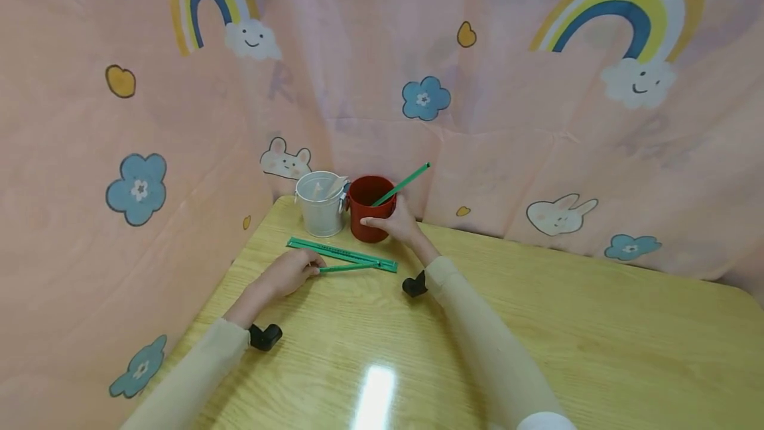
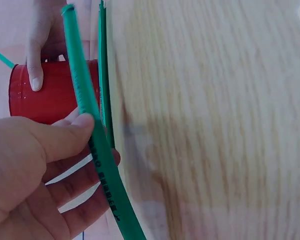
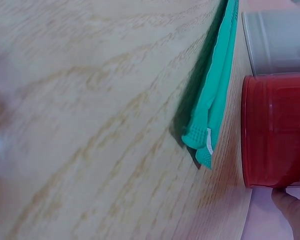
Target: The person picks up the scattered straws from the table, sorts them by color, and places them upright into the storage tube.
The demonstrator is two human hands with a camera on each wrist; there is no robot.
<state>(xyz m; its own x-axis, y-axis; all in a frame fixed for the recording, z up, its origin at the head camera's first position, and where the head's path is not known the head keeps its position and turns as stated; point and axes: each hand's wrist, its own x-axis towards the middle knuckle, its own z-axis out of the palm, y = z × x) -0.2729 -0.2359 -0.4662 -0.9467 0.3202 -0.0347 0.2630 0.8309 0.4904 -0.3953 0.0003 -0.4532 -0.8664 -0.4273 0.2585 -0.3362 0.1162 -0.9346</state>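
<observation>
My left hand (image 1: 285,273) pinches a slim green stick packet (image 2: 82,75) between thumb and fingers, above the table. Dark print runs along the packet. My right hand (image 1: 403,223) grips the side of a red bucket (image 1: 364,223), thumb across its front; the fingers behind are mostly hidden. Another green stick packet (image 1: 410,180) leans out of the bucket's mouth toward the right. On the table in front of the bucket lie green stick packets (image 3: 210,107) side by side, with crimped ends.
A pale metal bucket (image 1: 322,216) stands close left of the red one, with light, flat pieces (image 1: 337,186) inside. The wooden table (image 1: 537,324) meets a patterned pink curtain (image 1: 370,52) at the back and left. Black wrist mounts (image 1: 265,337) sit below both hands.
</observation>
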